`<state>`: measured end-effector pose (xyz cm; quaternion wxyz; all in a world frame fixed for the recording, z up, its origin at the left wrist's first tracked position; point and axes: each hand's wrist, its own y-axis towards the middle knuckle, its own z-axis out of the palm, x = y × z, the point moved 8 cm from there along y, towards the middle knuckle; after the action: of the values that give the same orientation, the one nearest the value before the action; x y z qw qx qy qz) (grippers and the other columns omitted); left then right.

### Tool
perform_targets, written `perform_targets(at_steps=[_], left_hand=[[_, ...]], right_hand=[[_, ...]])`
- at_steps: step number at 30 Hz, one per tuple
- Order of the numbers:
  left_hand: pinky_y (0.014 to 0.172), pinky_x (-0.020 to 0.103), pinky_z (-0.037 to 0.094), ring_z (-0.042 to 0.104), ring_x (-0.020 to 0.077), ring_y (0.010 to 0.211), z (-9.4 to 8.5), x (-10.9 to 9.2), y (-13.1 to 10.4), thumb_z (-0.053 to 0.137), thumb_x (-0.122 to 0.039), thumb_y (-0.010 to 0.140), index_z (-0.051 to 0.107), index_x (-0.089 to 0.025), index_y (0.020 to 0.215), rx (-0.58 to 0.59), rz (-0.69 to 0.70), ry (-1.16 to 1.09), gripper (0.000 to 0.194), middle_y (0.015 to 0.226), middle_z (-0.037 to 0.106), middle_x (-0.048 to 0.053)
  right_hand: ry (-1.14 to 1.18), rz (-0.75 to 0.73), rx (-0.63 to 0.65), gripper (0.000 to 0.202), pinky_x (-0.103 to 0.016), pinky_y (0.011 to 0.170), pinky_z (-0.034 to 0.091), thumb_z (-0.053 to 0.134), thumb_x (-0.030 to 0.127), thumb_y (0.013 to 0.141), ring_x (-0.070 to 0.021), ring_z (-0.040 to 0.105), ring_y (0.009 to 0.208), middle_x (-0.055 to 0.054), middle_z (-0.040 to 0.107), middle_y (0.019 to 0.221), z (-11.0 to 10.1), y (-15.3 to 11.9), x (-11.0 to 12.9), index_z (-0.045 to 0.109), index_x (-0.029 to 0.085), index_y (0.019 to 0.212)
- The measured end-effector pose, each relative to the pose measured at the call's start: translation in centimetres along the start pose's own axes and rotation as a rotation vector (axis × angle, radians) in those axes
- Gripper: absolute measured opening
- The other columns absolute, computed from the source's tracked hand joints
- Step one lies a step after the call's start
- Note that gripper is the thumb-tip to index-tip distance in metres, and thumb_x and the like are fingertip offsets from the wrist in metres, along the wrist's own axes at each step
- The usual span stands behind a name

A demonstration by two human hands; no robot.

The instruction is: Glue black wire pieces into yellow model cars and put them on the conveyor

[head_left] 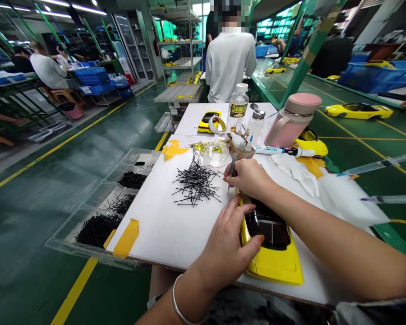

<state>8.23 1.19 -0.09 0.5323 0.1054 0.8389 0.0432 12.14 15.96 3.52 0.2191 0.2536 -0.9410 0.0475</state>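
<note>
A yellow model car body (pixel 277 264) with a black roof and windows lies on the white board (pixel 162 225). My left hand (pixel 226 234) rests along its left side, thumb and fingers wrapped round the edge. Above the car's far end, my right hand (pixel 248 178) pinches a slim metal tool (pixel 232 168), perhaps tweezers, its tip pointing down near the board. Whether the tip holds anything is too small to tell. Left of the right hand lies a loose pile of thin black sticks (pixel 198 183).
Clear trays of black parts (pixel 99 229) sit at the left. Behind the hands stand a labelled bottle (pixel 238 110), a pink flask (pixel 292 119), a tape roll (pixel 217 125) and a second yellow car (pixel 206 122). White tissue (pixel 296 174) and syringes (pixel 392 199) are at the right.
</note>
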Motion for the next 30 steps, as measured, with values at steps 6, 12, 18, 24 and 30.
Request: perform_targets(at_steps=[6,12,18,24,30], left_hand=[[0.127,0.054,0.032,0.036,0.0315,0.154,-0.1,0.0,0.0,0.069,-0.022,0.086,0.056,-0.021,0.136,-0.005,-0.002,-0.019,0.052,0.162,0.043,0.015],[0.127,0.053,0.032,0.036,0.0312,0.154,0.0,0.0,0.1,0.069,-0.021,0.085,0.056,-0.02,0.136,-0.003,-0.006,-0.022,0.052,0.162,0.043,0.015],[0.128,0.051,0.031,0.036,0.0296,0.155,-0.1,0.1,0.0,0.069,-0.023,0.086,0.056,-0.019,0.137,-0.003,-0.011,-0.031,0.052,0.162,0.043,0.015],[0.126,0.056,0.032,0.036,0.0311,0.155,0.0,0.9,-0.2,0.068,-0.027,0.089,0.054,-0.021,0.141,-0.002,-0.044,-0.079,0.054,0.165,0.04,0.015],[0.123,0.055,0.035,0.036,0.0313,0.154,0.1,1.9,-0.1,0.066,-0.032,0.094,0.052,-0.026,0.142,-0.018,-0.057,-0.094,0.051,0.166,0.038,0.013]], right_hand=[[-0.008,-0.003,0.002,0.009,-0.026,0.064,0.041,0.069,0.015,0.082,-0.0158,0.064,0.067,-0.004,0.074,0.072,-0.1,-0.1,0.2,0.078,0.017,0.08],[-0.009,-0.014,0.004,0.01,-0.026,0.064,0.042,0.069,0.016,0.082,-0.0153,0.063,0.065,-0.005,0.074,0.071,0.0,-0.2,0.1,0.078,0.016,0.08],[0.012,-0.057,-0.004,0.01,-0.026,0.067,0.044,0.069,0.014,0.084,-0.0151,0.064,0.065,-0.003,0.073,0.069,-0.5,-0.2,0.5,0.078,0.016,0.081],[0.138,-0.087,-0.186,0.006,-0.029,0.065,0.048,0.073,0.019,0.084,-0.0165,0.067,0.066,-0.003,0.076,0.079,-7.4,-5.1,-0.8,0.079,0.02,0.084],[0.152,0.05,-0.162,0.006,-0.029,0.056,0.045,0.076,0.02,0.082,-0.0133,0.061,0.05,0.0,0.073,0.068,-10.5,-12.5,-5.3,0.079,0.023,0.078]])
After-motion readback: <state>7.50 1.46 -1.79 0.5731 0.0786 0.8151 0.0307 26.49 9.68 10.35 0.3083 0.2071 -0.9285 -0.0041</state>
